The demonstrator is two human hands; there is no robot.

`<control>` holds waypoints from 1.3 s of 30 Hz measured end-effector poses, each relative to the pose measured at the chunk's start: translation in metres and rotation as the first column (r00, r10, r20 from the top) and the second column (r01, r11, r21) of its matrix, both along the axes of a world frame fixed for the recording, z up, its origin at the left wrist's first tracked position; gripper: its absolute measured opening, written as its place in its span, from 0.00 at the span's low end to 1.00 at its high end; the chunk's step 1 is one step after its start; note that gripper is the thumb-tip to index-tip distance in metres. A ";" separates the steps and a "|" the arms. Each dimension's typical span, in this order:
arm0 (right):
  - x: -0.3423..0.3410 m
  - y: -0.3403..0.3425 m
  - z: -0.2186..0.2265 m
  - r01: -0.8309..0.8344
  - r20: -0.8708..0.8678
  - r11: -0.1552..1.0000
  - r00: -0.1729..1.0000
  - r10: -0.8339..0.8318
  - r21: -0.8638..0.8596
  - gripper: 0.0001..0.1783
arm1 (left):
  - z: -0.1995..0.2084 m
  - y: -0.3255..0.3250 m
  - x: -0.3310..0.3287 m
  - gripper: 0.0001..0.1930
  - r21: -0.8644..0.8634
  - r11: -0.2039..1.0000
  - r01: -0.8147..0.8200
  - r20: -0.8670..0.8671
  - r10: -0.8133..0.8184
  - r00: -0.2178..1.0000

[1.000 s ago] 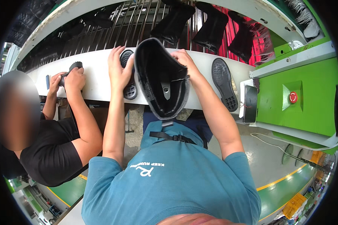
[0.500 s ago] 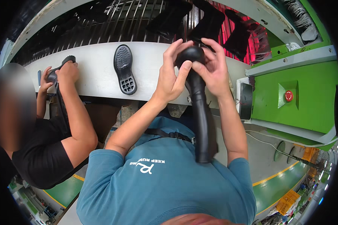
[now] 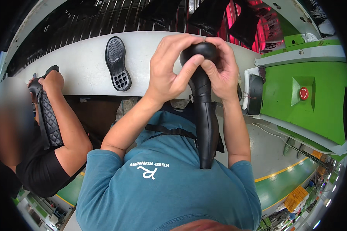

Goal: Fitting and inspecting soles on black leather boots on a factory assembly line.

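Note:
I hold a tall black boot (image 3: 205, 127) upright in front of my chest, toe up and shaft hanging down against my teal shirt. My left hand (image 3: 169, 73) grips the rounded toe from the left, thumb pressed on its top. My right hand (image 3: 222, 75) clasps the toe from the right. Both hands are above the edge of the white conveyor belt (image 3: 81, 73). A loose black sole (image 3: 117, 63) lies tread up on the belt, left of my hands.
A co-worker at the left holds a quilted black boot (image 3: 50, 119) against their lap. A green machine (image 3: 320, 104) with a red button (image 3: 304, 93) stands at the right, a dark flat device (image 3: 255, 94) beside it. Black boots hang on a rack (image 3: 208, 13) behind the belt.
I turned the boot from opening-toward-me to toe up and closed both hands on the toe. The sole on the belt has travelled left. The co-worker lowered their boot off the belt.

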State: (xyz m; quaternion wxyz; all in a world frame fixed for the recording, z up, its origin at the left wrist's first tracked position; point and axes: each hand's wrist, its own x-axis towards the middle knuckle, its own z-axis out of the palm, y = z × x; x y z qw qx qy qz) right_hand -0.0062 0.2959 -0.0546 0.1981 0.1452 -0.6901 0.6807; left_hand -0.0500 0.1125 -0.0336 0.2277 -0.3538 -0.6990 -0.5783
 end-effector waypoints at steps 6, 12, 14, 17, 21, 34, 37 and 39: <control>0.009 0.006 -0.042 -0.218 0.355 0.940 0.884 0.304 -0.262 0.42 | 0.001 -0.023 -0.022 0.21 -0.135 0.990 0.037 0.000 -0.037 0.999; -0.002 0.001 -0.053 -0.166 0.384 0.928 0.875 0.294 -0.334 0.39 | -0.091 -0.163 -0.104 0.34 -0.592 0.483 -0.645 -0.219 0.674 0.705; -0.004 -0.003 -0.051 -0.125 0.422 0.857 0.829 0.367 -0.500 0.38 | -0.125 -0.193 -0.115 0.36 -0.674 0.423 -0.606 -0.179 0.702 0.689; 0.011 -0.022 -0.026 0.059 0.512 0.684 0.710 0.483 -0.727 0.39 | -0.126 -0.186 -0.119 0.32 -0.578 0.590 -0.564 0.002 0.692 0.721; 0.042 -0.030 -0.020 0.029 0.503 0.684 0.702 0.505 -0.729 0.40 | -0.086 -0.147 -0.098 0.20 0.088 0.939 -0.331 0.688 0.184 0.702; 0.081 -0.048 0.007 -0.002 0.552 0.866 0.769 0.321 -0.500 0.39 | 0.002 -0.032 0.001 0.21 0.347 0.918 0.194 0.466 -0.348 0.814; 0.080 -0.050 0.006 -0.047 0.531 0.869 0.775 0.342 -0.492 0.40 | 0.003 -0.033 0.006 0.26 0.350 0.906 0.236 0.382 -0.369 0.847; 0.078 -0.051 0.010 -0.091 0.523 0.868 0.766 0.374 -0.489 0.41 | 0.007 -0.037 0.009 0.30 0.303 0.926 0.227 0.392 -0.338 0.855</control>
